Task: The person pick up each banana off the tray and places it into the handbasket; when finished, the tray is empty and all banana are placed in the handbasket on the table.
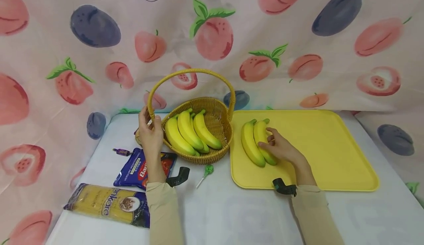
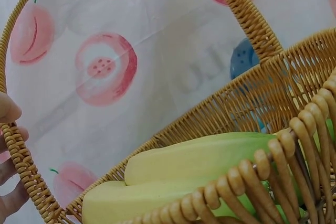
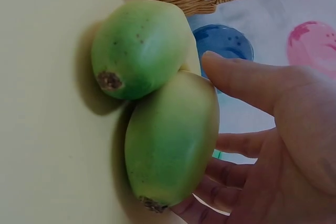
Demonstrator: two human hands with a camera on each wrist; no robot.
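My left hand (image 1: 151, 134) grips the left side of the handle (image 1: 192, 71) of a yellow-brown wicker basket (image 1: 208, 159). In the left wrist view, the thumb (image 2: 8, 109) lies across the handle. Several bananas (image 1: 206, 130) lie in the basket, stems toward the back. On the yellow tray (image 1: 318, 149), two bananas lie side by side. My right hand (image 1: 283, 148) holds the right-hand banana (image 1: 261, 132), thumb across it and fingers along its right side. The left-hand banana (image 1: 250, 142) lies against it; in the right wrist view, some fingertips are hidden behind the held banana (image 3: 173, 140).
Left of the basket lies a blue pasta pack (image 1: 130, 171), partly behind my left forearm. A spaghetti pack (image 1: 106, 204) lies nearer, a small purple-wrapped candy (image 1: 122, 152) farther back. A green lollipop (image 1: 208, 169) lies before the basket. Fruit-printed cloth (image 1: 212, 39) hangs behind.
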